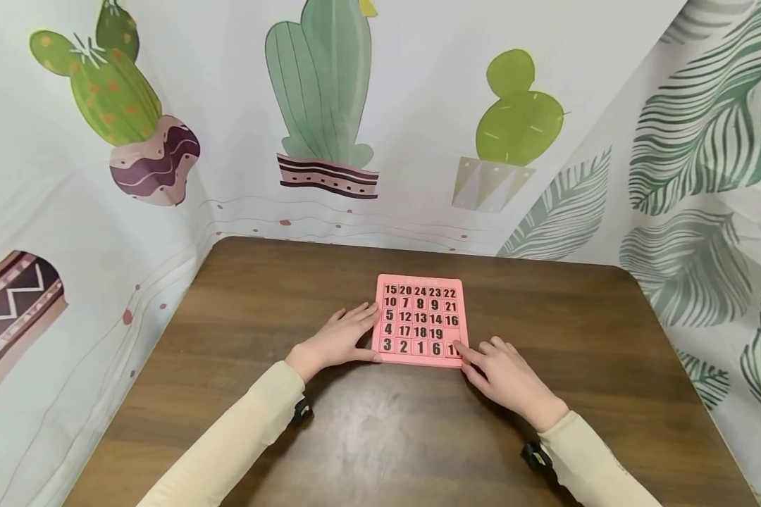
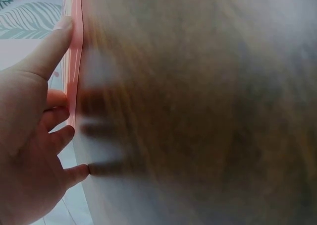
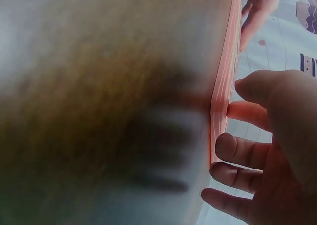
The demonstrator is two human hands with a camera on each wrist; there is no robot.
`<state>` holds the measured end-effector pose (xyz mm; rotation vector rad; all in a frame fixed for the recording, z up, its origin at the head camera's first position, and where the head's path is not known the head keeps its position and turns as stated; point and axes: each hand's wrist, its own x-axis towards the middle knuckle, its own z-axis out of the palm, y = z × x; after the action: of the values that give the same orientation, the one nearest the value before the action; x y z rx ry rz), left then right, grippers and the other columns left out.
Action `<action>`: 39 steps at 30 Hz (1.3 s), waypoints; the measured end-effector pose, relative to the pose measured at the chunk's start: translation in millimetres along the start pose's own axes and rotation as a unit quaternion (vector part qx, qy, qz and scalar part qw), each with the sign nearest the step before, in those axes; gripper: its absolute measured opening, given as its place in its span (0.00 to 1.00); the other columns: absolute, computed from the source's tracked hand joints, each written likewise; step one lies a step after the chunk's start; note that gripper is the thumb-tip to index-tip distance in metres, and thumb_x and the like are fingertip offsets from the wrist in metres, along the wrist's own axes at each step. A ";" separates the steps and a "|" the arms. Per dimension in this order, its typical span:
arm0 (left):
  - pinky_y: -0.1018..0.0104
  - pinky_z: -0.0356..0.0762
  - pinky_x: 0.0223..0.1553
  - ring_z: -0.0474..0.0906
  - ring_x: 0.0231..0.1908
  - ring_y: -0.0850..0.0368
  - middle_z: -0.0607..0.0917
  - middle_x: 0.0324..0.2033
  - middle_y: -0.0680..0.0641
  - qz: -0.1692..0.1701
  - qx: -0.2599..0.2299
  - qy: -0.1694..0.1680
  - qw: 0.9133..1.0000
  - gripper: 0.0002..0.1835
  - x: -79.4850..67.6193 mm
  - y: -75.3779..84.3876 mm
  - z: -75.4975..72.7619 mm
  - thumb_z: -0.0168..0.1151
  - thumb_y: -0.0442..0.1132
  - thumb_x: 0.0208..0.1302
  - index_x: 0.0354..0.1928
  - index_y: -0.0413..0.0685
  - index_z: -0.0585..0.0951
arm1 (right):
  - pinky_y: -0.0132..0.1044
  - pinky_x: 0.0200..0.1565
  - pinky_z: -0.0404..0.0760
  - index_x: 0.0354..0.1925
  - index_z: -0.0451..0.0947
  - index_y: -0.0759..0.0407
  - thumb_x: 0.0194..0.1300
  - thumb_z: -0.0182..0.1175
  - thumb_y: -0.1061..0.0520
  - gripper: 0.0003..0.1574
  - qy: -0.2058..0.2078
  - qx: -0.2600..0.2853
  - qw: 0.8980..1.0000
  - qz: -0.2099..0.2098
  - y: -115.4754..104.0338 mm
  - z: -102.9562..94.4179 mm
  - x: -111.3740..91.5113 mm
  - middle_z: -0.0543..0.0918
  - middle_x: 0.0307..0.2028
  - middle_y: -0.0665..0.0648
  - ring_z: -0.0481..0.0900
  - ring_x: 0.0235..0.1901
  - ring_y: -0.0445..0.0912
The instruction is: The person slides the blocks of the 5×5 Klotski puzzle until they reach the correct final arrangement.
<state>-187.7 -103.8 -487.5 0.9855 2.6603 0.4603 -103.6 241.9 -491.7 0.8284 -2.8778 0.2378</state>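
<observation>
A pink number slide puzzle (image 1: pixel 421 318) lies flat on the table, with rows of black-numbered tiles and a gap at the right end of its second row from the front. My left hand (image 1: pixel 339 339) rests against its left side, thumb near the front left corner, fingers spread and fairly straight. My right hand (image 1: pixel 507 373) is at the front right corner, its index fingertip touching the corner tile and partly covering that number. In the right wrist view, the puzzle's pink edge (image 3: pixel 225 76) shows beside the right fingers; the tile face is hidden there.
The brown wooden table (image 1: pixel 380 436) has rounded far corners. Behind it hangs a white cloth (image 1: pixel 418 105) printed with cacti and leaves. Dark wrist devices (image 1: pixel 301 410) sit under both sleeves.
</observation>
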 end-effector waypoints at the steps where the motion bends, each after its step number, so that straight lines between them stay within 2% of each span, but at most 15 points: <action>1: 0.32 0.49 0.75 0.48 0.81 0.43 0.56 0.81 0.42 0.000 -0.003 0.000 1.000 0.51 -1.0 -0.1 0.1 0.67 0.62 0.67 0.81 0.42 0.59 | 0.41 0.36 0.67 0.64 0.84 0.55 0.70 0.67 0.50 0.26 0.000 -0.002 1.000 -0.003 -0.7 0.6 -0.4 0.73 0.25 0.49 0.63 0.31 0.47; 9: 0.32 0.48 0.75 0.48 0.81 0.43 0.54 0.82 0.42 0.003 -0.003 -0.001 1.000 0.52 -1.3 -2.8 1.7 0.66 0.64 0.67 0.82 0.43 0.57 | 0.40 0.35 0.67 0.63 0.84 0.55 0.69 0.69 0.51 0.25 0.004 0.005 1.000 -0.008 -0.9 2.0 -1.0 0.73 0.24 0.48 0.63 0.30 0.46; 14: 0.32 0.48 0.75 0.48 0.81 0.43 0.54 0.82 0.43 0.000 -0.001 0.003 1.000 0.52 -2.5 -4.3 0.5 0.66 0.63 0.67 0.82 0.43 0.57 | 0.41 0.37 0.69 0.61 0.85 0.58 0.69 0.68 0.54 0.23 0.019 0.048 0.999 -0.018 7.0 1.6 8.2 0.75 0.26 0.48 0.65 0.31 0.45; 18: 0.32 0.48 0.75 0.49 0.81 0.42 0.54 0.82 0.42 0.004 0.001 0.002 1.000 0.52 -2.4 -3.9 1.8 0.66 0.64 0.67 0.82 0.43 0.57 | 0.43 0.39 0.71 0.64 0.82 0.60 0.71 0.67 0.54 0.26 0.010 0.077 0.997 0.008 16.6 3.5 17.1 0.82 0.31 0.51 0.68 0.32 0.46; 21: 0.32 0.48 0.75 0.49 0.81 0.42 0.54 0.82 0.43 0.004 0.000 0.000 1.000 0.53 -1.5 -3.4 2.9 0.66 0.65 0.67 0.82 0.43 0.57 | 0.44 0.40 0.71 0.66 0.80 0.61 0.72 0.66 0.54 0.27 0.002 0.072 0.997 0.022 22.9 5.9 23.5 0.83 0.33 0.53 0.68 0.33 0.47; 25: 0.32 0.47 0.75 0.49 0.81 0.42 0.55 0.82 0.43 0.002 -0.003 0.001 1.000 0.53 -0.7 -2.6 3.2 0.67 0.64 0.67 0.82 0.43 0.57 | 0.44 0.38 0.70 0.66 0.81 0.59 0.72 0.65 0.54 0.27 -0.002 0.060 0.998 0.021 26.6 6.7 28.4 0.80 0.29 0.52 0.68 0.32 0.48; 35: 0.32 0.47 0.75 0.49 0.81 0.41 0.54 0.82 0.42 0.007 -0.006 0.001 1.000 0.52 -1.8 -2.9 2.2 0.67 0.63 0.67 0.82 0.43 0.57 | 0.41 0.35 0.65 0.66 0.82 0.55 0.72 0.66 0.54 0.27 -0.017 0.041 0.998 0.035 21.3 3.3 26.5 0.76 0.24 0.51 0.64 0.29 0.48; 39: 0.32 0.48 0.75 0.49 0.81 0.41 0.55 0.82 0.42 0.006 -0.007 0.003 1.000 0.52 -1.9 -4.2 3.6 0.66 0.64 0.67 0.82 0.43 0.57 | 0.39 0.34 0.63 0.66 0.82 0.56 0.71 0.66 0.54 0.26 -0.012 0.038 0.999 0.027 18.6 2.4 24.8 0.72 0.22 0.49 0.63 0.29 0.47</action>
<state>-187.5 -107.4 -492.1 0.9990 2.6541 0.4840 -134.7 244.2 -491.9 0.7702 -2.9329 0.3472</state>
